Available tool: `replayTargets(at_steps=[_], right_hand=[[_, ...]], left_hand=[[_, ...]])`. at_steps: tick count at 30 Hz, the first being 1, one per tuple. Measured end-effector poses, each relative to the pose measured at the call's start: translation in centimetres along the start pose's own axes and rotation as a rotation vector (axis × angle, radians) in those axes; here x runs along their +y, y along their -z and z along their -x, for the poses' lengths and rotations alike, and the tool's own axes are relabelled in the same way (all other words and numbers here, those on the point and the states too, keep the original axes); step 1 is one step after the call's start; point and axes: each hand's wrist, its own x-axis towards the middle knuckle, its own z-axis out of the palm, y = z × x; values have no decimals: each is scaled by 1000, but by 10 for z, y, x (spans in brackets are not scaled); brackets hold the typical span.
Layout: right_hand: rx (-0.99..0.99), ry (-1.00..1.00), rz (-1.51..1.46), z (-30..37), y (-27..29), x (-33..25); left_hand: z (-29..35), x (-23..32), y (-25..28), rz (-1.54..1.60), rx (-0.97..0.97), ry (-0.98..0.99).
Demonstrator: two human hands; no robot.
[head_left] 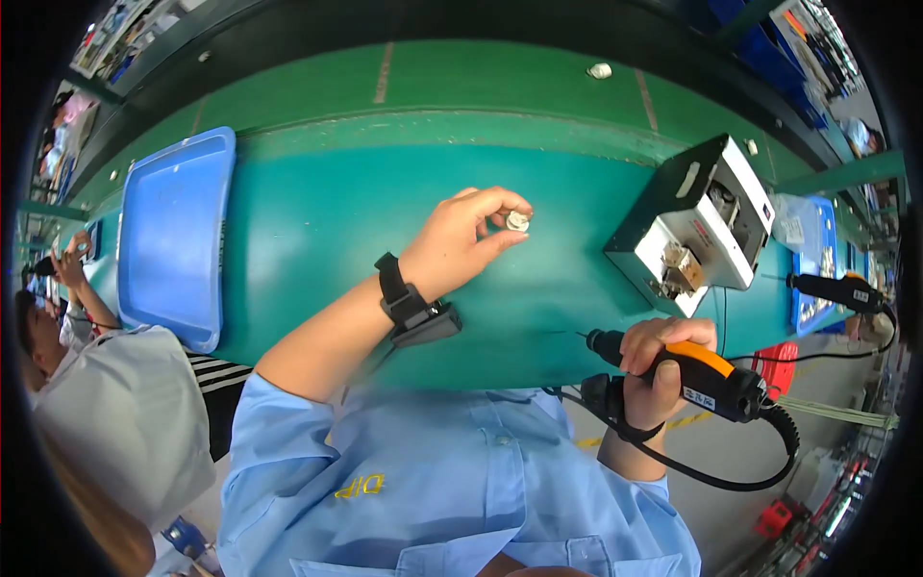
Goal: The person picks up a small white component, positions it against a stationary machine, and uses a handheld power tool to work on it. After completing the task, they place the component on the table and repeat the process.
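Head view shows the left hand [452,240] with thumb and fingers pinched together on one small metal part [517,221], which is held above the green table mat [336,202], about the middle of it. The right hand [649,346] is clamped around the body of a black and orange power screwdriver [702,362], near the front edge of the mat; its thin bit points to the left and is well apart from the part.

To handle these things well, I think the part should be pinched by its rim, so that its face stays free and visible. The driver should be kept steady, with the bit away from the left fingertips, and its curled cable should hang loosely (a pulled cable may turn the wrist a little, I suppose).

Now I count. Hands of the wearer: two. Metal part in the fingers: one, as far as I can tell, because the fingers hide some of it. Drivers: two, the held one and a second driver [836,288] at the right. Black and white machine: one [697,231]. Blue trays: two clearly seen, a large left tray [173,240] and a right tray [798,308] with small pieces, too small to count.
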Motion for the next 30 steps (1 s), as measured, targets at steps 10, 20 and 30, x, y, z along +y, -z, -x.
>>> replayTargets(at_steps=[10, 20, 30], right_hand=[[1, -3, 20, -1, 13, 3], [-14, -30, 45, -8, 19, 3], [22, -68, 51, -4, 27, -4]], left_hand=[[-3, -25, -11, -154, -175, -59], [-10, 9, -1, 293, -78, 490], [0, -2, -33, 118, -267, 242]])
